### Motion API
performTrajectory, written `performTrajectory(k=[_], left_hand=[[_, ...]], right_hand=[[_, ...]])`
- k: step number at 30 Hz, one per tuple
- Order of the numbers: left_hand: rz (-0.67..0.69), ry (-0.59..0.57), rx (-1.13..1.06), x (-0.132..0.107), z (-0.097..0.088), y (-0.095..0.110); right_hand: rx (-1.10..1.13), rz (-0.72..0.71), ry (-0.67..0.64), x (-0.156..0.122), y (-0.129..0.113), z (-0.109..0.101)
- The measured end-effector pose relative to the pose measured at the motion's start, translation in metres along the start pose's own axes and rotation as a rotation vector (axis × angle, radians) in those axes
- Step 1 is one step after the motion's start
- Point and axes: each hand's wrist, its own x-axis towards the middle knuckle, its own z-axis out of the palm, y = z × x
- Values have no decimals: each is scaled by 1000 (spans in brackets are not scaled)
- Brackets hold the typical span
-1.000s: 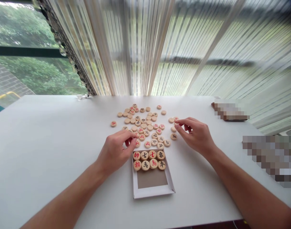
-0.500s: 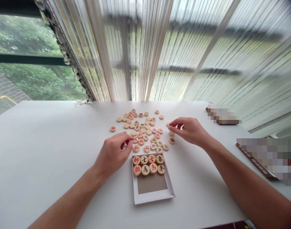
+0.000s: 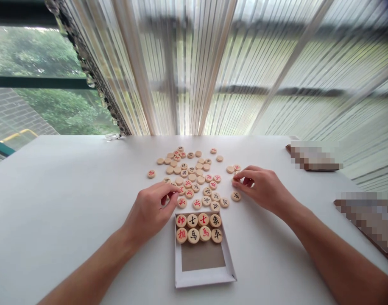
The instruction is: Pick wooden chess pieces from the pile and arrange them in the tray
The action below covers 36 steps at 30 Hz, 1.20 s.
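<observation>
Several round wooden chess pieces (image 3: 194, 173) with red or black characters lie scattered on the white table (image 3: 69, 199). A shallow white box (image 3: 203, 275) in front of me holds two rows of pieces (image 3: 198, 228) at its far end. My left hand (image 3: 151, 209) rests at the heap's near left edge, thumb and fingers pinched on a piece. My right hand (image 3: 262, 188) lies at the heap's right edge, its fingertips pinched on a piece there. One loose piece (image 3: 235, 196) sits just below that hand's fingers.
A single piece (image 3: 151, 173) lies apart at the heap's left. Two blurred flat objects sit at the table's right, one at the far edge (image 3: 314, 156) and one nearer (image 3: 368, 218). String curtains (image 3: 213, 67) hang behind the table, with a window (image 3: 28, 76) at left.
My right hand has drawn back slightly toward me, from the pieces at the heap's far right to ones lower down. My left hand has stayed at the heap's near left edge.
</observation>
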Motion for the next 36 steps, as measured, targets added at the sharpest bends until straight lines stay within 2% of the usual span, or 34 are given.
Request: performTrajectory(k=[6,17,25,36], left_hand=[[-8,1,14,2,2,2],[5,13,42,2,0,2],[7,16,37,2,-2,4],[15,14,17,1,-1,4]], right_hand=[[29,-44,39,-2,-2,3],[179,118,48,1,2,13],[198,134,38,0,2,13],[235,64,-100,1,-3,10]])
